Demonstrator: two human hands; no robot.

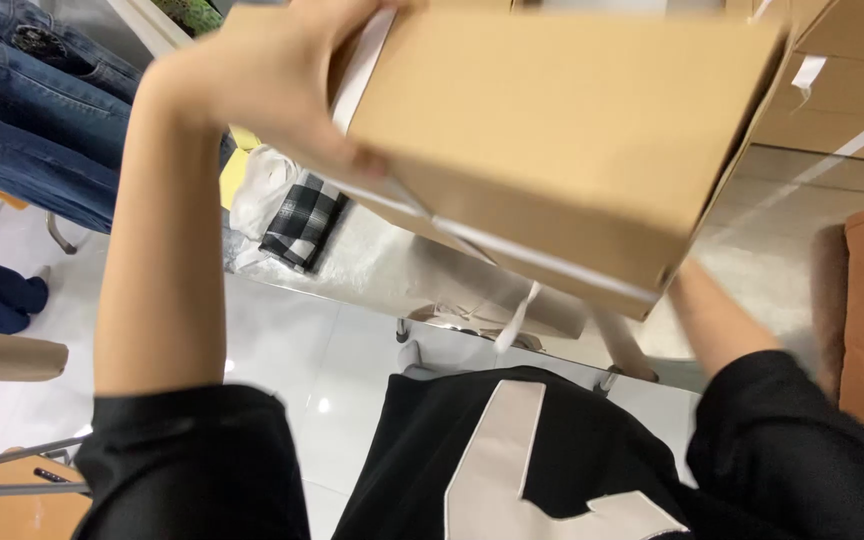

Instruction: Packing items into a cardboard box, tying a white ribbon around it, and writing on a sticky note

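Head view looks down past a black shirt (512,470) at a brown box (562,130) held up in the air, close to the camera. It is tilted, with its right end higher. Left hand (272,85) grips the box's left end, fingers wrapped over the edge and thumb pressed on the near side. Right hand is hidden behind the box; only its arm (712,320) shows, going up under the right end, so I cannot tell how that hand is set. White tape (542,262) runs along the box's near bottom edge, and a loose bit hangs down. What is inside the box cannot be seen.

Under the box is a shiny metal table (372,260). Near its left edge lie a checked cloth (297,225) and a white cloth (257,185). Blue jeans (32,110) hang at the far left. More brown boxes (852,90) are stacked at the top right. The floor (282,350) is white and glossy.
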